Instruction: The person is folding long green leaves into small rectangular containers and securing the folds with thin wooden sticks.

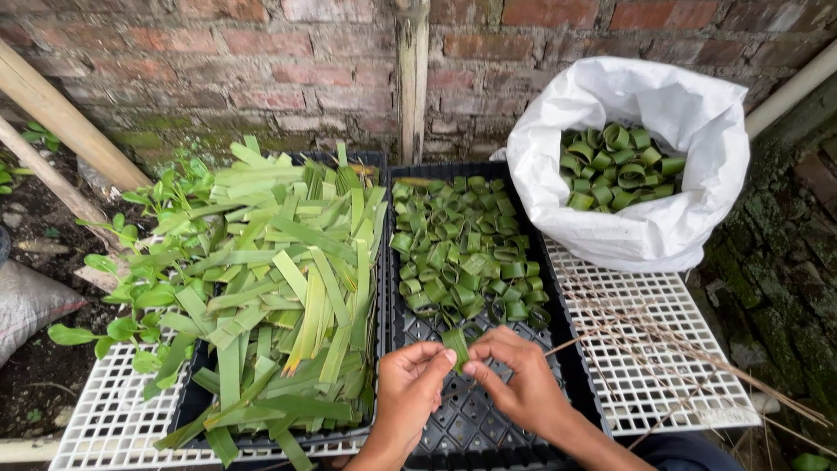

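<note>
Leaf strip: a short green strip (455, 342), bent into a loop, is pinched between both hands above the near edge of the black tray (471, 427).
Left hand: the left hand (408, 384) grasps the strip's left side, thumb and forefinger closed on it.
Right hand: the right hand (516, 377) grips the right side with its fingertips; a thin stick (571, 340) seems to run out from it over the white grid panel (645, 384), though whether it is held I cannot tell.
Doing it well: in my judgement the overlap should stay flat and snug, so the loop matches the others in size and does not spring open.
Finished rings: a heap of rolled rings (462, 253) fills the tray's far half.
Bag: a white sack (645, 218) at the panel's far edge holds more rings.
Raw leaves: cut strips (279, 288) are piled on the left tray.
Sticks: loose thin sticks (680, 340) lie on the panel's right side.
</note>
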